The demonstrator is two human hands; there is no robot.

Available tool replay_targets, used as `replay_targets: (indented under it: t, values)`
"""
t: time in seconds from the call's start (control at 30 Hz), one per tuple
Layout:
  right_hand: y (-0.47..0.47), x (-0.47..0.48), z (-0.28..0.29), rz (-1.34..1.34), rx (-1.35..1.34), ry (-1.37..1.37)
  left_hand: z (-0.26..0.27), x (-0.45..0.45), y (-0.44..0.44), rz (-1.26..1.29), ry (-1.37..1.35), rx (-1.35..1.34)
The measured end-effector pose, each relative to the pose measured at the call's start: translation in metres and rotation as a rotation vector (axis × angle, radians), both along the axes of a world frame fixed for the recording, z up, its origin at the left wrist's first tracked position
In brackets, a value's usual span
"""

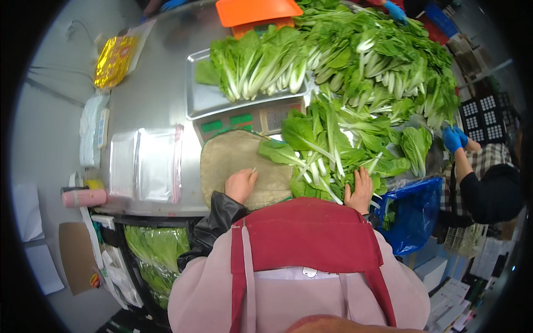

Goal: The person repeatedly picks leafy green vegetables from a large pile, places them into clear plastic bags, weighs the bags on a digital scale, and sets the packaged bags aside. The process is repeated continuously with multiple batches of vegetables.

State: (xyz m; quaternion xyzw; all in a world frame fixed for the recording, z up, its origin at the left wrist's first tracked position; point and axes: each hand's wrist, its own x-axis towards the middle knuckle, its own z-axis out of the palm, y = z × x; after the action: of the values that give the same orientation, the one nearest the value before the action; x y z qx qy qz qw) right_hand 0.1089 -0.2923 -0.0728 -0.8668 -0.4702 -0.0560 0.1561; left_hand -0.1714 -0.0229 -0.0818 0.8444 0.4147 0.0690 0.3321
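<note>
My left hand (240, 185) rests over a worn tan mat (225, 162), its fingers curled, with a small pale thing by the fingertips that I cannot make out. My right hand (359, 189) lies with fingers spread on the near edge of a pile of loose leafy greens (320, 145). Beyond the mat, a metal tray (208, 102) on a digital scale (266, 116) holds a row of leafy greens with white stems (266, 62). A large heap of the same greens (387, 62) covers the far right of the steel table.
Clear plastic bags (156, 164) lie left of the mat. A pink bottle (85, 198) is at the left edge. A blue-lined bin (410, 216) stands near right, a crate of bagged greens (158, 258) near left. A co-worker's blue-gloved hands (454, 138) are at the right.
</note>
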Motion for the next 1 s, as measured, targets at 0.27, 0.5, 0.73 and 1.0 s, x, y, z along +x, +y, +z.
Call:
replay_targets:
  t: [0.27,0.5,0.73,1.0]
  values:
    - [0.004,0.008,0.006,-0.021,0.152,-0.028,-0.007,0.003,0.009,-0.021,-0.092,0.018]
    - [-0.002,0.011,0.004,-0.024,0.175,-0.032,-0.019,0.001,0.011,-0.048,-0.084,-0.021]
    - [0.001,0.007,0.005,-0.037,0.154,0.002,-0.017,-0.007,0.016,-0.116,-0.062,-0.1]
    - [-0.001,0.005,0.003,-0.053,0.15,0.022,0.065,0.061,0.005,-0.595,-0.1,0.237]
